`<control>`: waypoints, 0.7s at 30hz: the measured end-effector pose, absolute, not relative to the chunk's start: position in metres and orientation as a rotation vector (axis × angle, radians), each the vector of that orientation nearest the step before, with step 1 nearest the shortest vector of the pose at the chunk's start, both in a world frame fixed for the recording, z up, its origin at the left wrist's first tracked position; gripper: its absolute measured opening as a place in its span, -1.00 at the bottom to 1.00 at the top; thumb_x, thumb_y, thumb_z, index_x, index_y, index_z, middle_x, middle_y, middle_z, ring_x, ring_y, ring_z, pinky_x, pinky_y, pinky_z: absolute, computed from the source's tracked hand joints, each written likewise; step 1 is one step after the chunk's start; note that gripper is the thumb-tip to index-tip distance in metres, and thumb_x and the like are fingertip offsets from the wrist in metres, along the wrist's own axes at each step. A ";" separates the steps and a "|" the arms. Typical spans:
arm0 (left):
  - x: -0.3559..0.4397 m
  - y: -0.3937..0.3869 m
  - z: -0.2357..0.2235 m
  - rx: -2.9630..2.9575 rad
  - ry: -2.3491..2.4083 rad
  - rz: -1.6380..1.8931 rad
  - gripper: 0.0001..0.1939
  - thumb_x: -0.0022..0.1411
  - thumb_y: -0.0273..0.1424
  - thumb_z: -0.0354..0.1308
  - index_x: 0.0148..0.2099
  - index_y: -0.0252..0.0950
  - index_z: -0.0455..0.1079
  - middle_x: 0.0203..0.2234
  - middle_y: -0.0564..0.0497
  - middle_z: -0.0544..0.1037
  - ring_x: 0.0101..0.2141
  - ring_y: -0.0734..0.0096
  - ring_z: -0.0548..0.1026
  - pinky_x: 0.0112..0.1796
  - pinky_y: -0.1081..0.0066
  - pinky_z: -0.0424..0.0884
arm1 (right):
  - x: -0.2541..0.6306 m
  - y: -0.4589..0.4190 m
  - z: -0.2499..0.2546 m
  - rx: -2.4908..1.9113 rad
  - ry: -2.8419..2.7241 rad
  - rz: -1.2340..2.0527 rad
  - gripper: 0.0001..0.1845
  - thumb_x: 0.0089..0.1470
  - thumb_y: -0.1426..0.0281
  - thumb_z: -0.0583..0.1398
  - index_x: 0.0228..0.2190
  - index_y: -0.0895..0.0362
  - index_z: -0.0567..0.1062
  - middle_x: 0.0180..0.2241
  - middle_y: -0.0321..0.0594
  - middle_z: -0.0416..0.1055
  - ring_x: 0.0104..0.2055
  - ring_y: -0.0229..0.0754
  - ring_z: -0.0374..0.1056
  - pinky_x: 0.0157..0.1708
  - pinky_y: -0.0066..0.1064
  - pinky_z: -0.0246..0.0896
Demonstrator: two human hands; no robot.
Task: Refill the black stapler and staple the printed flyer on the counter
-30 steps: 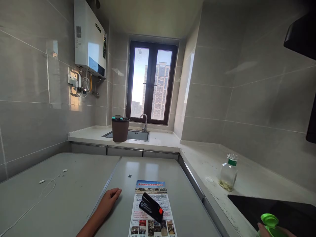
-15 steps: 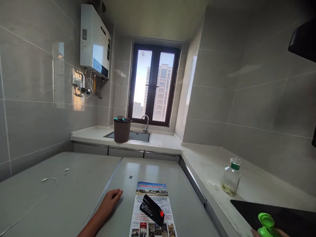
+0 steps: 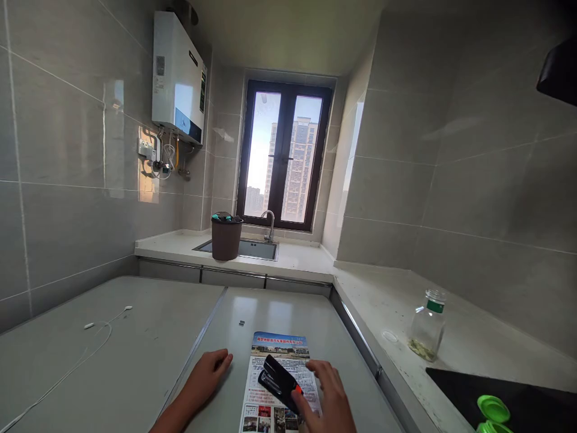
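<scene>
A black stapler (image 3: 278,380) with a red patch at its near end lies slantwise on a printed leaflet (image 3: 279,347) on the table. Over the leaflet's right side is my right hand (image 3: 332,394), thumb and fingers spread around the stapler's near end. The thumb tip overlaps the red patch; whether it presses on it I cannot tell. My left hand (image 3: 210,376) rests on the table left of the leaflet, its fingers curled in and holding nothing visible. Beyond the leaflet lie small grey staple strips (image 3: 242,323).
On the right counter stand a glass jar (image 3: 427,328) with some dried bits inside and a green flip-top container (image 3: 493,409), cut off below. A white cable (image 3: 79,364) trails across the table's left side. A brown bin (image 3: 226,239) stands by the sink (image 3: 259,249).
My right hand has left the green container at the lower right and come over to the stapler. The left hand stays where it was on the table. The view has shifted slightly.
</scene>
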State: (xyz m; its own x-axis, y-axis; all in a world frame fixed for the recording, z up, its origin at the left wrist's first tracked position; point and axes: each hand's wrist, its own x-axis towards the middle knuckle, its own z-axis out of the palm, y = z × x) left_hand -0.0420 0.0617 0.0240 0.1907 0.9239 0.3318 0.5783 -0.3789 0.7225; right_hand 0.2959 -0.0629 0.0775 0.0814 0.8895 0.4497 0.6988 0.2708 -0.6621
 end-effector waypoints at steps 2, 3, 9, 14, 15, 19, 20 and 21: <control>-0.036 0.054 0.024 2.182 1.463 0.938 -0.54 0.38 -0.05 -0.02 -0.45 -0.24 0.32 -0.52 0.01 0.49 -0.44 0.27 0.41 -0.35 0.35 0.23 | 0.252 -0.041 0.083 -1.487 -1.810 0.423 -0.32 -0.09 0.17 0.36 0.11 -0.08 0.45 0.15 -0.13 0.39 0.22 0.21 0.26 0.18 -0.06 0.24; -0.033 0.049 0.025 2.234 1.464 0.899 -0.59 0.39 -0.08 0.00 -0.39 -0.22 0.39 -0.44 -0.02 0.55 -0.38 0.24 0.46 -0.30 0.34 0.29 | 0.238 -0.032 0.085 -1.525 -1.860 0.451 -0.26 -0.15 0.20 0.38 0.13 -0.04 0.44 0.19 -0.11 0.35 0.27 0.24 0.18 0.24 -0.02 0.15; -0.028 0.036 0.040 2.469 1.030 0.613 -0.36 0.38 -0.08 0.10 0.44 0.08 0.09 0.40 -0.03 0.21 0.38 -0.06 0.11 0.34 -0.14 -0.05 | 0.227 -0.009 0.069 -1.648 -1.991 0.508 -0.19 -0.07 0.49 0.22 0.27 0.04 0.32 0.25 -0.06 0.34 0.30 0.17 0.19 0.28 -0.04 0.03; -0.030 0.034 0.044 2.462 0.985 0.488 -0.46 0.40 -0.17 0.07 0.38 0.22 0.16 0.39 0.07 0.24 0.38 -0.01 0.14 0.35 -0.28 -0.24 | 0.230 0.004 0.067 -1.460 -2.040 0.605 -0.38 -0.07 0.49 0.25 0.08 -0.07 0.51 0.10 -0.20 0.49 0.16 0.02 0.35 0.16 -0.24 0.14; -0.030 0.034 0.043 2.456 1.000 0.520 -0.46 0.39 -0.19 0.09 0.37 0.21 0.18 0.37 0.07 0.26 0.36 0.02 0.19 0.36 -0.25 -0.23 | 0.229 0.006 0.069 -1.422 -2.060 0.627 -0.39 -0.08 0.47 0.27 0.06 -0.09 0.52 0.09 -0.23 0.50 0.15 0.02 0.36 0.15 -0.25 0.13; -0.030 0.037 0.037 2.431 1.051 0.579 -0.41 0.35 -0.22 0.14 0.37 0.17 0.17 0.35 0.05 0.30 0.32 0.06 0.25 0.37 -0.18 -0.16 | 0.231 0.015 0.072 -1.360 -2.061 0.713 -0.34 -0.09 0.38 0.35 0.10 -0.11 0.50 0.11 -0.22 0.47 0.17 0.02 0.33 0.19 -0.23 0.09; -0.029 0.038 0.037 2.432 1.063 0.580 -0.40 0.33 -0.22 0.16 0.37 0.16 0.18 0.35 0.05 0.31 0.32 0.04 0.25 0.37 -0.17 -0.14 | 0.235 0.017 0.071 -1.336 -2.058 0.736 -0.31 -0.12 0.37 0.36 0.12 -0.12 0.49 0.13 -0.23 0.44 0.19 0.02 0.30 0.21 -0.24 0.07; -0.027 0.039 0.037 2.436 1.070 0.582 -0.41 0.31 -0.22 0.19 0.35 0.16 0.22 0.33 0.04 0.33 0.31 0.03 0.27 0.36 -0.14 -0.11 | 0.239 0.018 0.069 -1.306 -2.054 0.753 -0.28 -0.15 0.38 0.37 0.12 -0.12 0.48 0.15 -0.23 0.42 0.20 0.01 0.29 0.22 -0.24 0.07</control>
State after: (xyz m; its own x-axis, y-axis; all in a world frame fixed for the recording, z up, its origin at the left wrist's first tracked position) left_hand -0.0270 0.0387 0.0370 0.6171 0.7593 0.2063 0.5857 -0.6184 0.5240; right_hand 0.2390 0.0181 0.0693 -0.3480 0.9212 0.1742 0.5905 0.3597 -0.7224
